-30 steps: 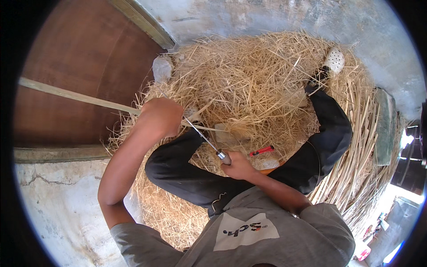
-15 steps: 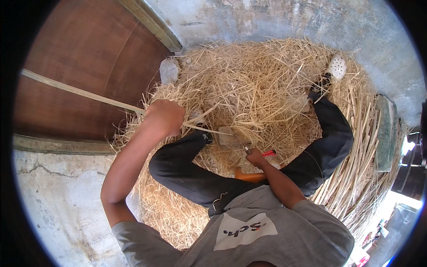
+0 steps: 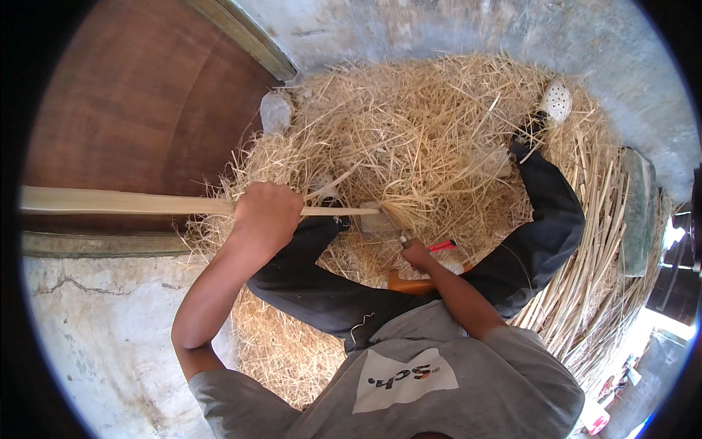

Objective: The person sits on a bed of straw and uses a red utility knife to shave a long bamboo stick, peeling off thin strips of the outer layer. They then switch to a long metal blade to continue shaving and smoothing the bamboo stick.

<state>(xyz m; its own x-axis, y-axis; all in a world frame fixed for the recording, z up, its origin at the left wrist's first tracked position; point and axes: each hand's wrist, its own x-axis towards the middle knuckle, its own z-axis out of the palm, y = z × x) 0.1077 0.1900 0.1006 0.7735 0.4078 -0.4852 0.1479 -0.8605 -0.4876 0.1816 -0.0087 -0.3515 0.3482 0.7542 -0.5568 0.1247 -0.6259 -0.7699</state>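
Note:
My left hand (image 3: 269, 212) is closed around a long pale flat strip (image 3: 131, 201), which looks like bamboo. The strip runs out past my left side across the door, and its other end lies over a grey block (image 3: 374, 231) between my legs. In my closed right hand (image 3: 417, 254) is a knife, its narrow blade (image 3: 395, 225) pointing up and left. The blade meets the strip's end at the block; whether it cuts in cannot be made out. Just right of this hand lies a red-handled tool (image 3: 442, 246), and below it an orange-brown object (image 3: 409, 284).
Straw-like shavings (image 3: 409, 139) are heaped around my legs and feet. Long thin sticks (image 3: 578, 241) lie along the right, beside a greenish slab-like object (image 3: 638, 212). A brown door (image 3: 146, 110) stands left, a whitish lump (image 3: 276, 112) by its frame, and a grey wall (image 3: 453, 29) behind.
The strip has swung down at its far left end and turned, so a broader face shows. My left hand has shifted slightly; my right hand stays near the block with the knife.

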